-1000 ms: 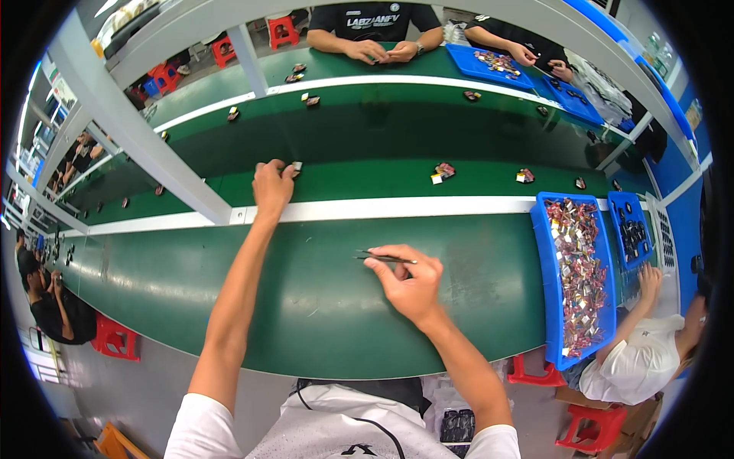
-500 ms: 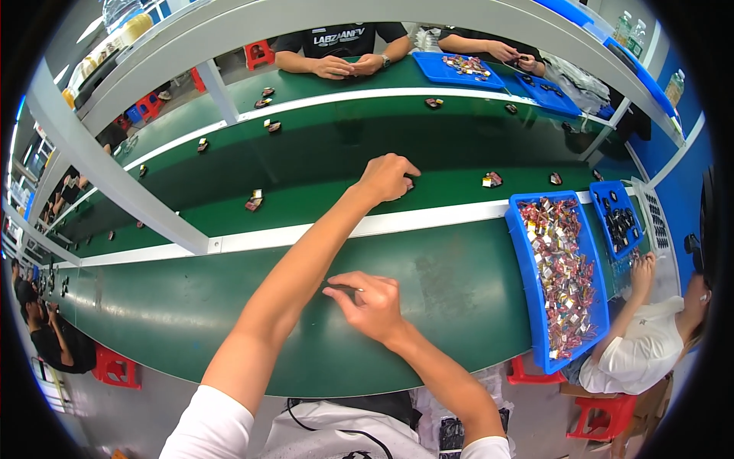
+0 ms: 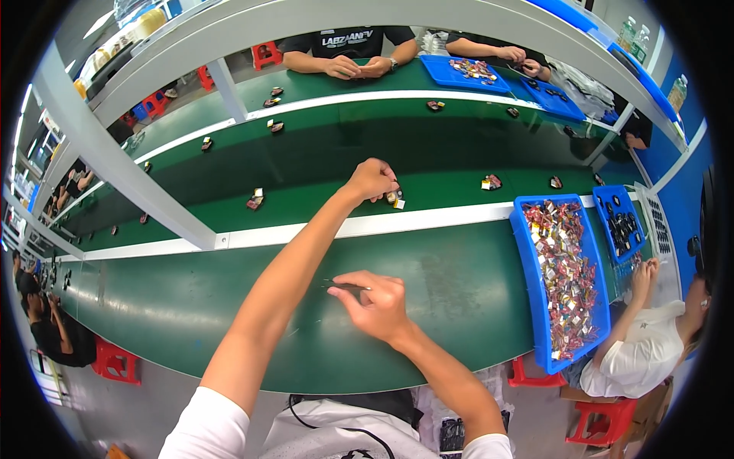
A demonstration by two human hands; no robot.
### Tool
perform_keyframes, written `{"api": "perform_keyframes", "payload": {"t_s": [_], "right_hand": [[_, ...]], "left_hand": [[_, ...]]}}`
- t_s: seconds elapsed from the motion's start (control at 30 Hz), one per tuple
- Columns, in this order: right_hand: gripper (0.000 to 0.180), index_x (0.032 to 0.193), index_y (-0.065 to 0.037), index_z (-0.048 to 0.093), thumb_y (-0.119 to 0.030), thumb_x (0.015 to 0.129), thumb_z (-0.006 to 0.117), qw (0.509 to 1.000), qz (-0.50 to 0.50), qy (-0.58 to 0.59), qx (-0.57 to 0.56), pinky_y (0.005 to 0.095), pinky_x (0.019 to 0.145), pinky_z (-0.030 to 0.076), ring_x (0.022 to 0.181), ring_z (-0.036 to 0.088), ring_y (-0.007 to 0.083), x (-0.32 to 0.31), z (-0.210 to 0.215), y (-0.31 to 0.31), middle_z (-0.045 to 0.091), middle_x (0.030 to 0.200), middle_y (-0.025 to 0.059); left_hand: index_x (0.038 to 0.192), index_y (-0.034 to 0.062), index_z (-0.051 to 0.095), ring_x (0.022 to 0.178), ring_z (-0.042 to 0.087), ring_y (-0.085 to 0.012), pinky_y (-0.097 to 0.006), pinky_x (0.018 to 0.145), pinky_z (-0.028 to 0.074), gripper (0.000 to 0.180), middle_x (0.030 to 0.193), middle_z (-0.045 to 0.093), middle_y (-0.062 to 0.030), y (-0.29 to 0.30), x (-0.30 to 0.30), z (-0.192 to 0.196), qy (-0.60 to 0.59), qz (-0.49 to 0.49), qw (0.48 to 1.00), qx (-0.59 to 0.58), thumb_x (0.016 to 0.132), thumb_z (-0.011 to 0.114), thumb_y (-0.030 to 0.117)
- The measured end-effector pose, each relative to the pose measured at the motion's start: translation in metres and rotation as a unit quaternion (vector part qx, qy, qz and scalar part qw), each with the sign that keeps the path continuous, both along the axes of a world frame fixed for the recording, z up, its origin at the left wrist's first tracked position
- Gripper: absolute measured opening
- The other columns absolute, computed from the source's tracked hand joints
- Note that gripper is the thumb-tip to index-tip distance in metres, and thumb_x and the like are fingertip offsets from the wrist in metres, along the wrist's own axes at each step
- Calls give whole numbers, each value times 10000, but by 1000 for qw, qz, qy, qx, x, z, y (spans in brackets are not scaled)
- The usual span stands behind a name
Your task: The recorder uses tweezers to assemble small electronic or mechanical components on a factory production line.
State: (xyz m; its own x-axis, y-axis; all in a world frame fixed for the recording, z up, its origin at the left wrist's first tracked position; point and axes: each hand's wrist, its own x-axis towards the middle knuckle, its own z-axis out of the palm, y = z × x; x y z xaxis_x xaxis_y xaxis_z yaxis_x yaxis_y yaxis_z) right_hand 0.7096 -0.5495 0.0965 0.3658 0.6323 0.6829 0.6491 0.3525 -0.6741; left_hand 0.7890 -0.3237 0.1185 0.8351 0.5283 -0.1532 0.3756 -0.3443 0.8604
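My left hand (image 3: 371, 180) reaches over the green belt beyond the white rail. Its fingers are closed on a small dark part (image 3: 394, 196) with a white tab, which is partly hidden by the fingertips. Nearer to me, above the green table (image 3: 443, 336), my right hand (image 3: 375, 302) grips dark tweezers (image 3: 350, 287) between thumb and fingers. Their tips point left, toward my left forearm. On the belt, similar small parts lie apart: one with a white tab (image 3: 255, 199) to the left, and a reddish one (image 3: 491, 182) to the right.
A blue tray (image 3: 541, 336) heaped with small reddish, white-tabbed pieces stands at right. Beside it is a smaller blue tray (image 3: 616, 222) of black parts. A white rail (image 3: 428, 222) separates table and belt; a white post (image 3: 138, 168) rises at left. Co-workers sit across and at right.
My left hand has shifted slightly left and its fingers have curled in; the small dark part now shows at its fingertips. The right hand stays nearly in place, its tweezers more visible.
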Motion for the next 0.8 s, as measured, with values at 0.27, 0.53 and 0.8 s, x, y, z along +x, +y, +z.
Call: {"api": "perform_keyframes", "payload": {"t_s": [0.27, 0.53, 0.8], "right_hand": [[153, 883, -50, 753, -72, 764, 847, 999, 3, 32, -27, 244, 426, 379, 394, 452, 71, -5, -1, -1, 728, 727, 35], [109, 886, 30, 746, 14, 804, 816, 964, 50, 252, -65, 178, 476, 319, 528, 447, -1, 1, 2, -1, 727, 842, 24], [122, 942, 21, 709, 41, 842, 776, 939, 58, 315, -122, 167, 509, 342, 579, 466, -5, 6, -5, 2, 694, 805, 19]], "left_hand": [[1085, -52, 618, 553, 590, -110, -255, 457, 458, 161, 775, 650, -85, -7, -105, -16, -140, 134, 975, -109, 971, 592, 58], [1137, -56, 667, 597, 652, -122, -226, 471, 457, 235, 825, 698, -97, -69, -219, -31, -172, 197, 946, -193, 934, 644, 60], [1127, -85, 646, 547, 629, -110, -230, 419, 447, 202, 853, 697, -108, -101, -234, -41, -231, 208, 925, -219, 958, 632, 25]]}}
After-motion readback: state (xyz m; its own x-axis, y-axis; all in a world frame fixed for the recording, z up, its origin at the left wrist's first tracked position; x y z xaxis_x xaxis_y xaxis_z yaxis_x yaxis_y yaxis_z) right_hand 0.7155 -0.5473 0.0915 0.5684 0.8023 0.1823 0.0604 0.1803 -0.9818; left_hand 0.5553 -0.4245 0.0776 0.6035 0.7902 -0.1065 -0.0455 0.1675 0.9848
